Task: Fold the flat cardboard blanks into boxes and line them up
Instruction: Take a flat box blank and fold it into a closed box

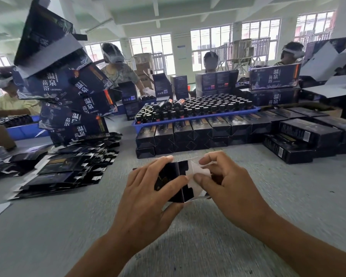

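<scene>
Cardboard blanks (64, 172) lie fanned in a loose heap on the grey table (288, 206), well to the left of the box I am working; I cannot count them, they overlap too much. Beyond that box, finished boxes (192, 134) stand lined up in two tiers, about seven across the front, below a blue tray of bottles (196, 111). Farther left, a leaning stack of larger printed cartons (78, 96) looks ready to topple onto the heap.

One half-formed box (176, 180) sits near the table's middle, between my two hands. My left hand (148, 188) grasps its dark body, thumb over the top and fingers around the side. My right hand (224, 182) pinches the white end flap (196, 176).

I judge the risk here is a crushed or mis-tucked flap: too hard a squeeze from the left hand would skew the opening, so the tab misses its slot.
</scene>
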Available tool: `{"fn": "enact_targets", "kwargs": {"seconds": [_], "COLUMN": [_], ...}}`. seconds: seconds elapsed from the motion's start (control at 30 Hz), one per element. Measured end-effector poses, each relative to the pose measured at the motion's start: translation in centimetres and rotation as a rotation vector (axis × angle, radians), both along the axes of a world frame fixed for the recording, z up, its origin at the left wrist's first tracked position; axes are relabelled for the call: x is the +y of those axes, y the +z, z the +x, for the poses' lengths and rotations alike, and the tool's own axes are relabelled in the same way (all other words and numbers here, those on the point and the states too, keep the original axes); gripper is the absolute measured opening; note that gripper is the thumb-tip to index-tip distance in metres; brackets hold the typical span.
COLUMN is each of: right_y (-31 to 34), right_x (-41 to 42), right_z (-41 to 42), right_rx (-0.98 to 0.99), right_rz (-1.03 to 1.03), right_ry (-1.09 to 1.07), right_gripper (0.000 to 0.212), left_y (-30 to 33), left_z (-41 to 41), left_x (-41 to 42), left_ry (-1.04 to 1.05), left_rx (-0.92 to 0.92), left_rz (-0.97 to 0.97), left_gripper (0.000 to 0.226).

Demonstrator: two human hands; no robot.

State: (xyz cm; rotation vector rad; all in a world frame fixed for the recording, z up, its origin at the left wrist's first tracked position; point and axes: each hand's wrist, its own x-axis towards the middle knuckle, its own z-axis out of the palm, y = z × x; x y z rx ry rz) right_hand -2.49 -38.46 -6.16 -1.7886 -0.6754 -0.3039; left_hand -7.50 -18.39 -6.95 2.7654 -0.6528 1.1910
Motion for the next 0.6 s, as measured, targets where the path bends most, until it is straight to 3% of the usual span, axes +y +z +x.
{"fn": "enact_targets", "kwargs": {"seconds": [0.17, 0.3, 0.6], "right_y": [-0.12, -0.06, -0.04], "right_x": [0.02, -0.04, -0.30], "right_z": [-0.30, -0.33, -0.31], "right_rx": [-0.146, -0.306, -0.321], "right_rz": [-0.115, -0.209, -0.225], "right_ry": [-0.055, -0.079, -0.068], "right_gripper": [0.039, 0.026, 0.027], "left_y": [-0.08, -0.33, -0.27], "left_z": [0.04, 0.17, 0.07], "left_x": [0.01, 0.09, 0.11], "left_ry": [-0.007, 0.001, -0.001], "left_rx": [-0.014, -0.013, -0.014], "left_rz": [-0.002, -0.003, -0.031], "left_gripper": [0.063, 0.065, 0.063]}}
